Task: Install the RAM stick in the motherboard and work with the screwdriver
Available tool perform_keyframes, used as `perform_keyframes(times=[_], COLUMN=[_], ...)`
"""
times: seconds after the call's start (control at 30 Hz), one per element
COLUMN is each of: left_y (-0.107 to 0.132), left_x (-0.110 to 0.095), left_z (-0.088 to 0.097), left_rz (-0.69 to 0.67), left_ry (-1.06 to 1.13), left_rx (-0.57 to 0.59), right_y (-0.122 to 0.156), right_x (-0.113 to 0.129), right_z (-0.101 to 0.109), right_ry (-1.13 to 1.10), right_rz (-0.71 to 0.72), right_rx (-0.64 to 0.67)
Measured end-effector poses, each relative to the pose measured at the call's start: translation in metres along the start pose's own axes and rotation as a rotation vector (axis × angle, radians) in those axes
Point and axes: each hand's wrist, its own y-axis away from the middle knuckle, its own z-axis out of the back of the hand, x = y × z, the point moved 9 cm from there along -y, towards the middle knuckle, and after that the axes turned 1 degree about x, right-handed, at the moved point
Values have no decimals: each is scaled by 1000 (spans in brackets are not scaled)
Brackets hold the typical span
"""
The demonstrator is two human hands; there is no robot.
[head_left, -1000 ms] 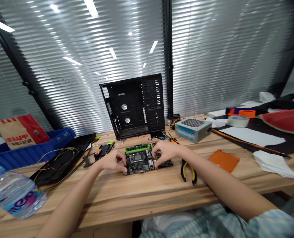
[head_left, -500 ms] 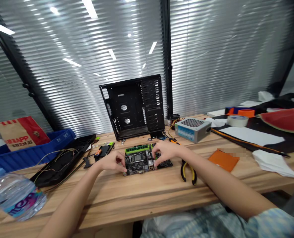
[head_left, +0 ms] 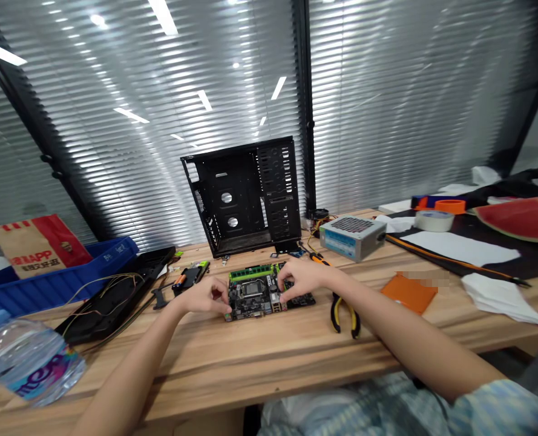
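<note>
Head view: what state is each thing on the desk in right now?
Green-and-black motherboard: flat on the light wooden desk, green RAM stick fitted.
Left hand: fingertips on the board's near-left edge.
Right hand: fingers on the board.
Black steel computer case frame: upright, side panel off.
Yellow-handled pliers: lying idle.
Clear plastic water bottle: on its side, capped.

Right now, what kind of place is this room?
It looks like an office or workshop where people put computers together. On the wooden desk there's a motherboard, a black computer case with no side panels, and a power supply.
</note>
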Motion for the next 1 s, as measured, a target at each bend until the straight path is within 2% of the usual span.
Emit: perform_keyframes(times=[0.33,1.0], left_y=[-1,-2], left_x=[0,7], left_z=[-2,-4], left_rz=[10,26], left_ry=[-2,7], left_rx=[-3,-8], right_y=[0,0], right_x=[7,11], right_z=[0,1], right_ry=[-33,-40], right_rz=[47,38], right_rx=[-31,-21])
